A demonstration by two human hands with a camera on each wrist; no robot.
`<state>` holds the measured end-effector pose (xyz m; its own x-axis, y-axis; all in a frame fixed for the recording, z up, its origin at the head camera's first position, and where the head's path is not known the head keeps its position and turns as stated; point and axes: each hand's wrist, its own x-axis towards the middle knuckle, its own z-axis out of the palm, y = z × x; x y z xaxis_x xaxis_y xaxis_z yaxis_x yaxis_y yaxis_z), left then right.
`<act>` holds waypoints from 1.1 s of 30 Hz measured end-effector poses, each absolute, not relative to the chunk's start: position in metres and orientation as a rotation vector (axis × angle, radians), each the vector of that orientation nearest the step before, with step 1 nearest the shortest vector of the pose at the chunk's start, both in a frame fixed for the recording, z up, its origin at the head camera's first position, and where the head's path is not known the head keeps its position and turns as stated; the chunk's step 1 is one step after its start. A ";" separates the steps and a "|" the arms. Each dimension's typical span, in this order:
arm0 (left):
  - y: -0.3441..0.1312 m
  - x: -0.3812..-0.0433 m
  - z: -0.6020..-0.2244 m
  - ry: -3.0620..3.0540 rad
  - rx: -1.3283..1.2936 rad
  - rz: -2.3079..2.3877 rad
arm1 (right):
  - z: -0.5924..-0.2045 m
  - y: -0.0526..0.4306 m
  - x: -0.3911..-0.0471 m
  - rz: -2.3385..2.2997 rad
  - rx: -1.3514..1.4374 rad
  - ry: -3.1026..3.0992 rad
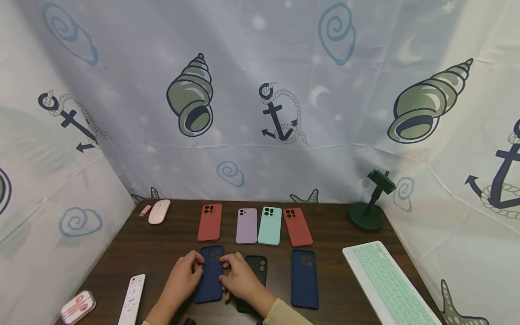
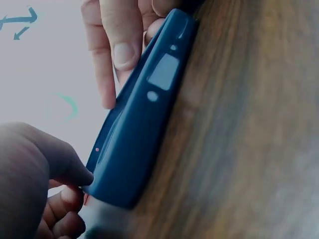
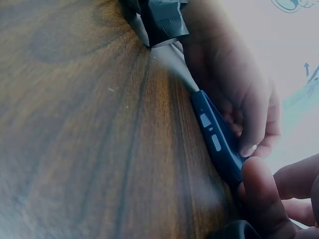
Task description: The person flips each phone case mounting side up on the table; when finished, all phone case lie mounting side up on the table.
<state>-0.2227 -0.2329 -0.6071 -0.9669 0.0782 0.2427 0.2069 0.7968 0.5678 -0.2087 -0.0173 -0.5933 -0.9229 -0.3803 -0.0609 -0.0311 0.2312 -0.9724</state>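
Note:
A navy blue phone case (image 1: 211,277) lies upright on the table between both hands, its camera cutout at the far end. My left hand (image 1: 184,275) pinches its left edge; in the left wrist view the left thumb (image 2: 70,162) presses on a corner of the case (image 2: 144,114). On the opposite edge, my right hand (image 1: 239,277) grips with thumb and fingers, the thumb (image 3: 259,184) close to one end of the case (image 3: 219,142) in the right wrist view. Partly under the right hand lies a black phone case (image 1: 260,269).
Behind stand a row of cases: red (image 1: 210,222), lilac (image 1: 246,226), mint (image 1: 270,226) and another red (image 1: 298,228). A second navy case (image 1: 304,280), keyboard (image 1: 386,280) and dark green stand (image 1: 365,217) are rightward. Leftward lie a mouse (image 1: 159,211), remote (image 1: 132,300) and earphone box (image 1: 78,307).

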 end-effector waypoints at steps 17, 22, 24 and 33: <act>-0.240 -0.228 -0.566 -2.735 -0.150 -1.305 | -0.577 -0.015 -0.211 -2.010 -0.286 1.902; -0.231 -0.254 -0.543 -2.655 -0.216 -1.291 | -0.564 -0.015 -0.225 -2.060 -0.233 1.847; -0.225 -0.266 -0.536 -2.623 -0.209 -1.324 | -0.561 -0.016 -0.234 -2.059 -0.224 1.878; -0.202 -0.321 -0.535 -2.458 -0.119 -1.561 | -0.549 -0.026 -0.285 -2.081 -0.148 1.947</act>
<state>-0.3206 -0.2025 -0.5350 -0.9709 -0.0527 0.2335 0.1890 0.4301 0.8828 -0.2849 -0.0262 -0.5487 -0.9535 -0.2765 -0.1202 0.1383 -0.0468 -0.9893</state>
